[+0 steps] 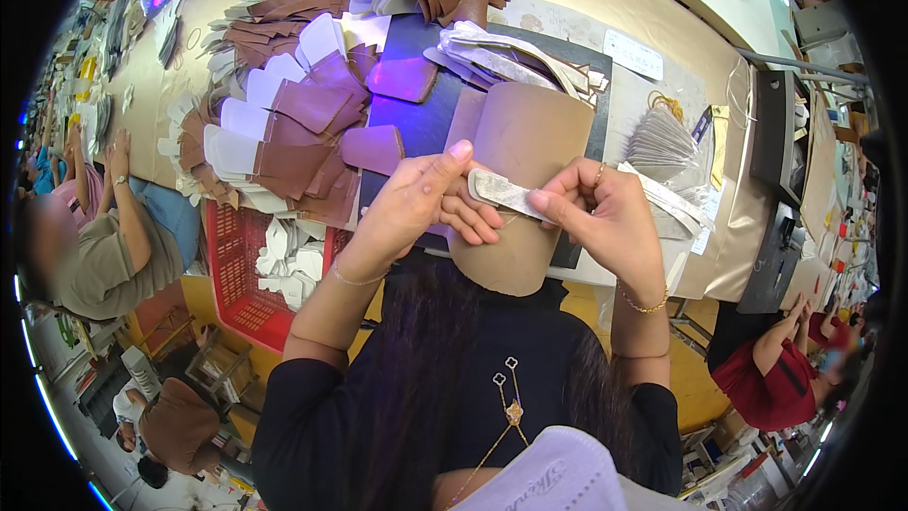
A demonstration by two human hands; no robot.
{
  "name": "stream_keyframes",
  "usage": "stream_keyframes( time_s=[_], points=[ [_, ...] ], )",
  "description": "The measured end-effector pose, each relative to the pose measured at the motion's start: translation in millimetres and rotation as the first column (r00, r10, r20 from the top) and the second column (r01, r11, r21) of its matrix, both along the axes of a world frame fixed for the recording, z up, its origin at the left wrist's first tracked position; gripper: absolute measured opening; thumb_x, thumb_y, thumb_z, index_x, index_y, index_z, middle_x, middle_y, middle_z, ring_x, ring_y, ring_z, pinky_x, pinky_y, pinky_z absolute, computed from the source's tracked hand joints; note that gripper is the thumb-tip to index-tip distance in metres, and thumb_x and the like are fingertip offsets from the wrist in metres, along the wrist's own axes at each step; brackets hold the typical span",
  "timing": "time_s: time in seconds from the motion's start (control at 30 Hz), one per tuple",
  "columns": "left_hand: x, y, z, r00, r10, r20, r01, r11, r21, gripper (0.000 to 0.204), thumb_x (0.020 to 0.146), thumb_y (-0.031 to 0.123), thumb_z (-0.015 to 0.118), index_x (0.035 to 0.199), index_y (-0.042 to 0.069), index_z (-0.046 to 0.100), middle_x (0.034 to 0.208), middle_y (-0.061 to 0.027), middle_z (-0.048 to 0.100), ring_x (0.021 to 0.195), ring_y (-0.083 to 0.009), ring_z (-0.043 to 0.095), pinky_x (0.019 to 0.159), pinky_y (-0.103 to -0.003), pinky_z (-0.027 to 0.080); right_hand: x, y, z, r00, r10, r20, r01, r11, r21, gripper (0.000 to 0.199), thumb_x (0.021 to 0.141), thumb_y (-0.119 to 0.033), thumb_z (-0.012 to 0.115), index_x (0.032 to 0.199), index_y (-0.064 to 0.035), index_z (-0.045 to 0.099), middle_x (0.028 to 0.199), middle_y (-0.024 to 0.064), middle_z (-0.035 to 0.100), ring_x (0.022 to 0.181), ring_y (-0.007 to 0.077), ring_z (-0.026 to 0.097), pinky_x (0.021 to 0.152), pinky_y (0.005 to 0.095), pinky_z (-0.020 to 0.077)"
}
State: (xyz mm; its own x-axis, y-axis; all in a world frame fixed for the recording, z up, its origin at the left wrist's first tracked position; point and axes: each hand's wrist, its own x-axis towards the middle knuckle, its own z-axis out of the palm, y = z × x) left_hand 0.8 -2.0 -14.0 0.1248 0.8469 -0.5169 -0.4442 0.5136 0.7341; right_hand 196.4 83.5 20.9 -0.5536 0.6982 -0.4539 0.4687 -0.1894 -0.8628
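My right hand [605, 218] pinches the right end of a narrow whitish strip [501, 193] with a rounded left end and grey smudges. My left hand [421, 199] is beside the strip's rounded end, thumb raised apart and fingers loosely curled; whether its fingers touch the strip I cannot tell. Beneath both hands lies a tan, curved panel [530, 123], its near end reaching past the table edge toward my body. Just beyond it rests a stack of long white strips [511, 52]. More white strips [662, 201] lie right of my right hand.
Fanned brown and white pieces [303, 114] cover the table's left, over a dark mat [397, 33]. A red basket [248, 284] of white pieces stands below. At right are a pleated grey bundle [662, 147], a utility knife [702, 125] and a black box [777, 132]. Co-workers sit on both sides.
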Motion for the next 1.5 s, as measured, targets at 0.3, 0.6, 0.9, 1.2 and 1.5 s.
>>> stream_keyframes(
  time_s=[0.3,0.6,0.9,1.2,1.5],
  points=[
    [-2.1,-1.2,0.7,1.000,-0.008,0.015,0.008,1.000,-0.024,0.054,0.097,0.044,0.040,0.097,-0.007,0.057,0.079,-0.0203,0.065,0.066,-0.0233,0.068,0.057,-0.027,0.055,-2.4,-2.5,-0.3,0.995,0.028,0.094,-0.036,0.995,0.092,0.019,0.081,-0.013,0.072,0.075,0.0011,0.061,0.064,0.0015,0.061,0.057,0.0036,0.055,0.052,0.0176,0.0431],
    [1.0,0.4,-1.9,1.000,-0.022,-0.004,0.022,1.000,0.015,0.021,0.092,0.015,0.055,0.094,-0.006,0.058,0.075,-0.0154,0.066,0.062,-0.0189,0.067,0.054,-0.024,0.054,-1.6,-6.3,0.1,0.996,0.027,0.084,-0.042,0.982,0.183,0.019,0.079,-0.017,0.071,0.078,0.0015,0.065,0.065,0.0078,0.063,0.056,0.0099,0.058,0.053,0.0231,0.0445],
    [-3.4,0.7,-4.6,0.996,-0.090,-0.010,0.090,0.996,-0.017,0.025,0.094,0.019,0.053,0.097,-0.006,0.057,0.077,-0.0150,0.066,0.065,-0.0188,0.067,0.057,-0.024,0.054,11.1,-8.7,-0.3,0.999,-0.037,0.013,0.036,0.995,0.095,0.013,0.079,-0.010,0.071,0.083,0.0011,0.064,0.072,0.0044,0.064,0.065,0.0077,0.058,0.061,0.0214,0.0454],
    [-3.2,1.3,-10.9,0.997,-0.083,0.006,0.083,0.996,-0.018,0.024,0.094,0.019,0.054,0.095,-0.005,0.058,0.074,-0.0143,0.065,0.061,-0.0183,0.066,0.054,-0.024,0.052,13.5,-8.6,-8.5,0.998,-0.009,0.061,-0.005,0.974,0.226,0.019,0.078,-0.016,0.072,0.079,-0.0016,0.059,0.066,0.0048,0.060,0.058,0.0109,0.054,0.054,0.0247,0.0421],
    [-7.0,-3.7,-24.5,0.976,0.003,-0.220,0.021,0.994,0.109,0.019,0.090,0.014,0.058,0.085,-0.004,0.062,0.077,-0.0021,0.051,0.054,-0.0066,0.049,0.048,-0.019,0.040,34.6,-11.2,-23.7,0.984,-0.145,-0.100,0.156,0.981,0.111,0.024,0.075,-0.011,0.076,0.082,-0.0044,0.054,0.075,-0.0014,0.056,0.071,0.0067,0.051,0.065,0.0204,0.0414]
  ],
)
